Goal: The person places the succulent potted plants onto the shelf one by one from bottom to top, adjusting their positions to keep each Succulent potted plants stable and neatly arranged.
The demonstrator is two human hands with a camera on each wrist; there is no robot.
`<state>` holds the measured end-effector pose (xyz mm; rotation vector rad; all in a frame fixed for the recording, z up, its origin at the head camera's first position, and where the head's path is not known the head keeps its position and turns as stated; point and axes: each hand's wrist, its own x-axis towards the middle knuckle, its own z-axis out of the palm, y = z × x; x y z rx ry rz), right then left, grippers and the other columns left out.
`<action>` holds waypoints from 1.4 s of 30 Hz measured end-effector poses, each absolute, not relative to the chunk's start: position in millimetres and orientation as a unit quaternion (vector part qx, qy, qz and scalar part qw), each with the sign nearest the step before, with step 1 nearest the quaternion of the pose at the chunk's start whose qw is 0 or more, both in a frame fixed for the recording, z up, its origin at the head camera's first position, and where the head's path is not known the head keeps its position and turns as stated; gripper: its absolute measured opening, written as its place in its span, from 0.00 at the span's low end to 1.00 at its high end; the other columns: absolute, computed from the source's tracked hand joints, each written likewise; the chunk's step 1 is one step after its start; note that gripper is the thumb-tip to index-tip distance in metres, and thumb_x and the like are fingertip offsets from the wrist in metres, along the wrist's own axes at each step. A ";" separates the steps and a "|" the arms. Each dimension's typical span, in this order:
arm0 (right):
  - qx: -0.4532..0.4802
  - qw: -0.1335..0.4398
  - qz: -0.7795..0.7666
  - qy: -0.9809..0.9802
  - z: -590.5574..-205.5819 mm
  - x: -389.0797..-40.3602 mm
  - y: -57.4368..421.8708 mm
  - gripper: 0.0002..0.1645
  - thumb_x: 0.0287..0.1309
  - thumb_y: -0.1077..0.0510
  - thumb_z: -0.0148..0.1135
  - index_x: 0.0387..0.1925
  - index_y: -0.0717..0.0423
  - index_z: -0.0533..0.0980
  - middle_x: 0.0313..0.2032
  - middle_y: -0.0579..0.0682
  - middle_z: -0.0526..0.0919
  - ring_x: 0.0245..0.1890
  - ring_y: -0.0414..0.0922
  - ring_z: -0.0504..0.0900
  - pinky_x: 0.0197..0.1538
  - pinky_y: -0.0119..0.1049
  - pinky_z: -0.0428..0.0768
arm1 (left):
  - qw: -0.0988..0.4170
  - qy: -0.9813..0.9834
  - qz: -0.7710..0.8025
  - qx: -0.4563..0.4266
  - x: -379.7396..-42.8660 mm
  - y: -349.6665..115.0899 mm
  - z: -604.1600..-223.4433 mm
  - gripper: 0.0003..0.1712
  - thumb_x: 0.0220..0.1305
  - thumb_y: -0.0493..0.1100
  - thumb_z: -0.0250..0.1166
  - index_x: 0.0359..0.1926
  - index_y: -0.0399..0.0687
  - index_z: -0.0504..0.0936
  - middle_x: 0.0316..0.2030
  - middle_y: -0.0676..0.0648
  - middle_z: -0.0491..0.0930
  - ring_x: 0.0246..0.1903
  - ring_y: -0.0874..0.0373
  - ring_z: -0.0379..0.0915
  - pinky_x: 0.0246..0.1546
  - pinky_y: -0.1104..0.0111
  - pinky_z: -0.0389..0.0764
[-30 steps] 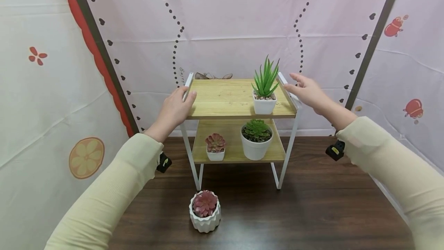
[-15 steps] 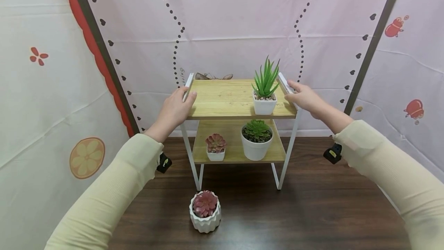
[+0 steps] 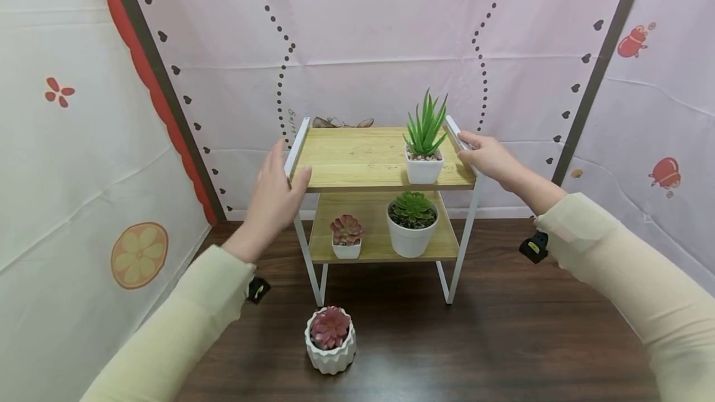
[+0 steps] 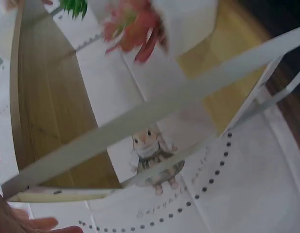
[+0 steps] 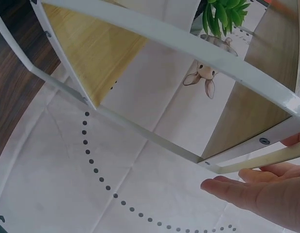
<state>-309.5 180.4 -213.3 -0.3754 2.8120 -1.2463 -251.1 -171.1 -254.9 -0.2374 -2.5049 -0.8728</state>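
Note:
A two-tier plant shelf with wooden boards and a white metal frame stands in front of me. My right hand grips its right top rail, thumb on the inner side; the right wrist view shows fingers around that rail. Beside the left top rail, my left hand has its fingers extended and holds nothing. On the upper board, an aloe-like plant sits in a square white pot at the right. Below are a small red succulent and a green succulent in a larger white pot.
A red succulent in a ribbed white pot stands on the dark wooden table, in front of the shelf's left leg. Printed white cloth hangs behind the shelf and along both sides.
The right hand has moved in from beside the right rail and taken hold of it. My left hand has let go of the left rail, shifted left and straightened its fingers.

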 end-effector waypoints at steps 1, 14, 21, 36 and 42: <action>-0.121 0.023 -0.403 0.907 -213.5 -309.4 180.4 0.37 0.61 0.60 0.44 0.69 0.61 0.45 0.70 0.60 0.44 0.68 0.60 0.47 0.67 0.55 0.49 | 0.240 -0.912 -0.322 -0.090 -245.5 -171.9 -261.9 0.44 0.66 0.59 0.46 0.70 0.40 0.39 0.68 0.34 0.47 0.65 0.38 0.47 0.63 0.45 0.52; -0.119 0.026 -0.405 0.906 -212.9 -309.6 180.7 0.37 0.61 0.59 0.44 0.70 0.59 0.45 0.70 0.59 0.44 0.68 0.60 0.47 0.66 0.56 0.49 | -0.017 -0.914 -0.404 -0.041 -167.8 -171.7 -405.3 0.60 0.58 0.66 0.54 0.69 0.38 0.25 0.68 0.31 0.42 0.64 0.34 0.46 0.60 0.42 0.53; -0.119 0.025 -0.402 0.908 -212.6 -311.2 179.3 0.37 0.61 0.60 0.44 0.70 0.59 0.46 0.70 0.60 0.45 0.68 0.60 0.49 0.66 0.56 0.50 | -0.025 -0.903 -0.428 -0.024 -141.7 -172.2 -455.0 0.65 0.45 0.59 0.70 0.69 0.35 0.38 0.65 0.28 0.51 0.63 0.33 0.51 0.56 0.42 0.61; -0.120 0.021 -0.394 0.911 -214.3 -310.5 180.4 0.37 0.60 0.60 0.44 0.70 0.59 0.47 0.68 0.65 0.50 0.66 0.62 0.51 0.65 0.57 0.53 | 0.042 -0.882 -0.469 0.001 -129.5 -161.8 -496.2 0.60 0.33 0.49 0.78 0.63 0.32 0.55 0.58 0.30 0.63 0.58 0.38 0.60 0.56 0.46 0.64; -0.118 0.014 -0.378 0.918 -213.4 -310.0 181.2 0.37 0.60 0.59 0.44 0.69 0.59 0.48 0.67 0.66 0.52 0.65 0.62 0.54 0.64 0.57 0.55 | 0.047 -0.869 -0.493 0.026 -136.1 -155.5 -498.2 0.55 0.34 0.46 0.77 0.60 0.29 0.56 0.54 0.31 0.68 0.54 0.41 0.66 0.53 0.51 0.67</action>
